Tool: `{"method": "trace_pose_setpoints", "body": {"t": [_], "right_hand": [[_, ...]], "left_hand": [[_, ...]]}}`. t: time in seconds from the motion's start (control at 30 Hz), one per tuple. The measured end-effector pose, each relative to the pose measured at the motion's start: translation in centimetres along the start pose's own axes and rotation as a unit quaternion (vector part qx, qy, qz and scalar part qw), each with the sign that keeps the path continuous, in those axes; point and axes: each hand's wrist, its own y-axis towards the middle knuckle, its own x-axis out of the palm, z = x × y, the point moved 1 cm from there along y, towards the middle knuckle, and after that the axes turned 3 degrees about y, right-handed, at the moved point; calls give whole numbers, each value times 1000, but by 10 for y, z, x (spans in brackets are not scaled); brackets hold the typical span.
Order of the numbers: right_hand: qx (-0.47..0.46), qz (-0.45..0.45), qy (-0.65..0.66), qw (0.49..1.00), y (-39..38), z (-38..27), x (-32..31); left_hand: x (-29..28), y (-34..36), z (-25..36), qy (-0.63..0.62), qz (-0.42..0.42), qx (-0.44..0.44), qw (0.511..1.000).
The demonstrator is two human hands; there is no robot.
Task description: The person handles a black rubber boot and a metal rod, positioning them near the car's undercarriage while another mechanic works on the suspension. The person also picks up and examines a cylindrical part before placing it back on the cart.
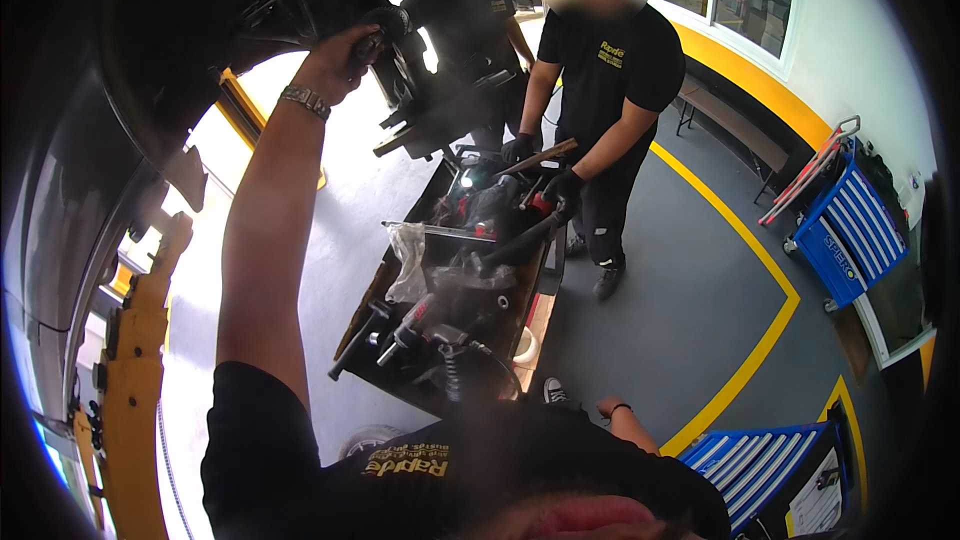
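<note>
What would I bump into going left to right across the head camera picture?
Orange metal post, raised left hand, clear plastic bag, lowered right hand, brown bench, upper blue tool cabinet.

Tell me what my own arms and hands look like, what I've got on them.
Both arms come out of short black sleeves. Your left hand is ungloved, with a silver-coloured metal link band at the wrist. Your right hand looks ungloved too, with a thin dark band around its wrist.
</note>
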Motion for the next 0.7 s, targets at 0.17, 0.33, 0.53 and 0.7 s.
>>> {"method": "trace_pose_setpoints", "body": {"t": [0.17,0.33,0.53,0.7], "right_hand": [[-64,33,-107,992,-12,-19,-25],[5,64,14,998,-34,-27,-39],[21,62,37,997,-38,-8,-39],[37,66,-60,995,11,39,-20]], "left_hand": [[-4,4,4,261,53,79,961],[4,5,-3,162,58,40,984],[3,-1,-1,176,68,64,980],[-3,-1,-7,125,103,66,985]]}}
